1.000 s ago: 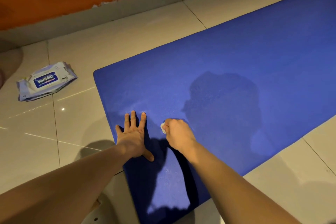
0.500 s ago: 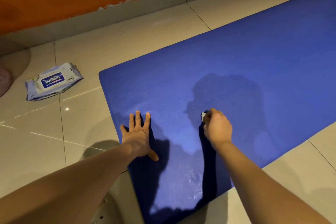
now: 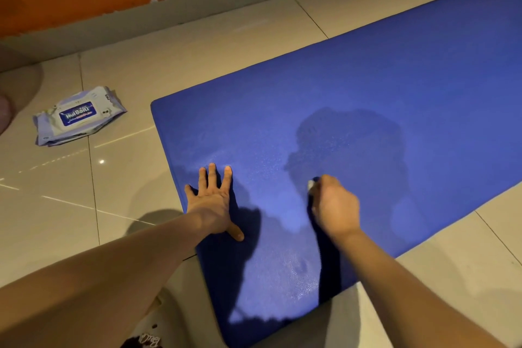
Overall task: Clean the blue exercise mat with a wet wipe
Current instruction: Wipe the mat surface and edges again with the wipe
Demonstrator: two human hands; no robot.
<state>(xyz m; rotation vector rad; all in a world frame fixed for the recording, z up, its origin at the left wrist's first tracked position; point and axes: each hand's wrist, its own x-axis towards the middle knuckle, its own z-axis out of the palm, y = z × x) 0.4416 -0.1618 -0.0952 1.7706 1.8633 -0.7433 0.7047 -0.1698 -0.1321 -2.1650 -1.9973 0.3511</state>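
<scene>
One flat, spread left hand [image 3: 210, 203] pins the blue mat [image 3: 367, 79], so I should drag the wet wipe [image 3: 310, 184], clenched in my right hand [image 3: 336, 206], in even overlapping strokes.

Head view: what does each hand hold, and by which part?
The right hand grips a bunched wet wipe in its curled fingers, only a white tip showing. The left hand holds nothing, lying flat on the blue mat.

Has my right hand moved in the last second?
Yes: the right hand, gripping the wet wipe, slid rightward across the mat, away from its short edge.
</scene>
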